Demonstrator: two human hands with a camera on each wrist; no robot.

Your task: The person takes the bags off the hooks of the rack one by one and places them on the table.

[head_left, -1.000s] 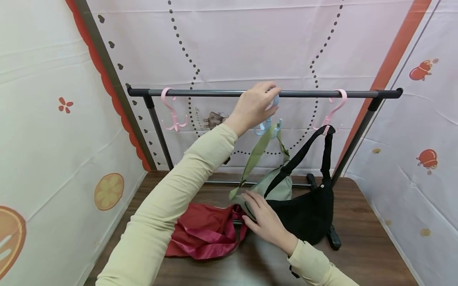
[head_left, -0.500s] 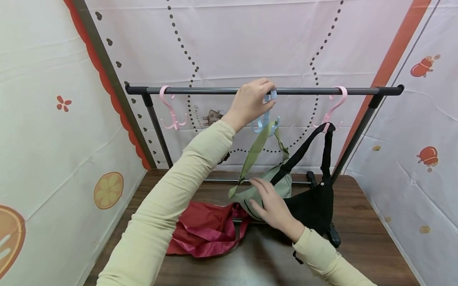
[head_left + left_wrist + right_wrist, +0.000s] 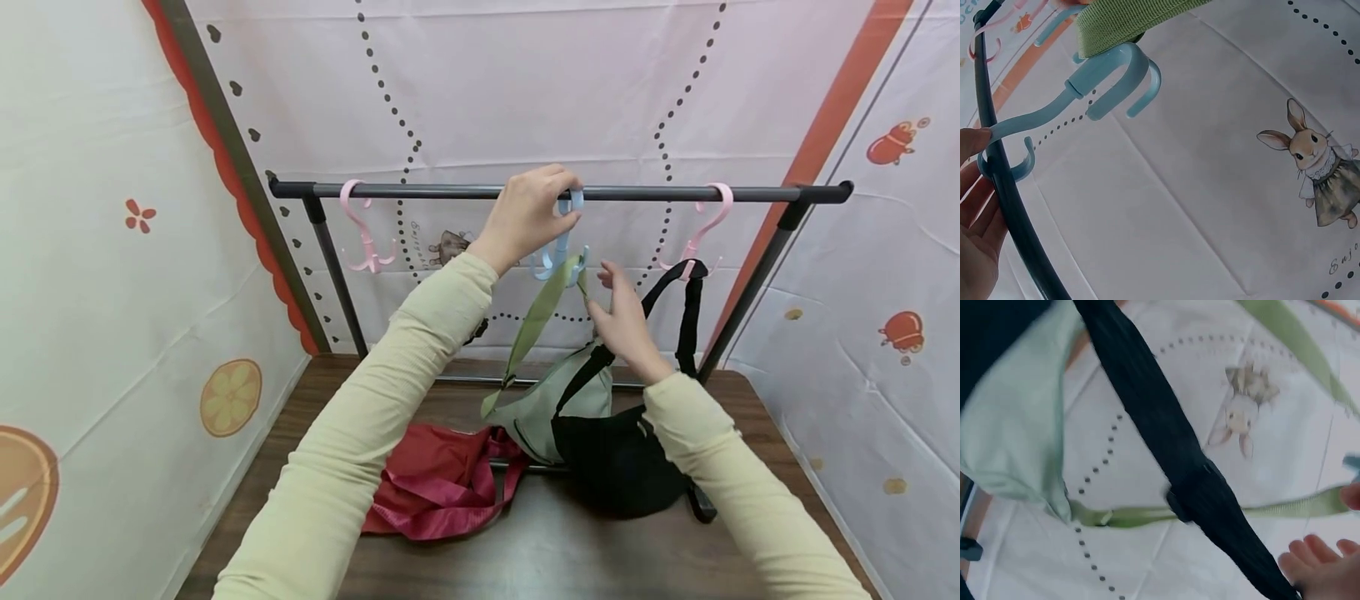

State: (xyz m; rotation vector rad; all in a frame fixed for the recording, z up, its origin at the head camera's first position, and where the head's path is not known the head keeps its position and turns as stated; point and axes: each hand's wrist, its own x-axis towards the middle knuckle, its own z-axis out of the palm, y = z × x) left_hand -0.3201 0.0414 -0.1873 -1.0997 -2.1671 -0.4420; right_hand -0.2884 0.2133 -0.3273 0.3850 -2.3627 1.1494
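Note:
At the middle of the dark rail, my left hand pinches the upper part of a light blue hook, thumb on its stem. A green strap is looped over that hook, and its pale green bag hangs below. My right hand is raised beside the strap with fingers apart. In the right wrist view its thumb is near the strap; whether they touch I cannot tell. A black bag hangs by its strap from the right pink hook, partly behind my right arm.
A red bag lies on the brown wooden table, left of the green bag. Another pink hook hangs at the rail's left. Printed cloth stands behind and at both sides.
My right hand has risen from in front of the green and black bags to beside the green strap. The left hand keeps its hold on the blue hook.

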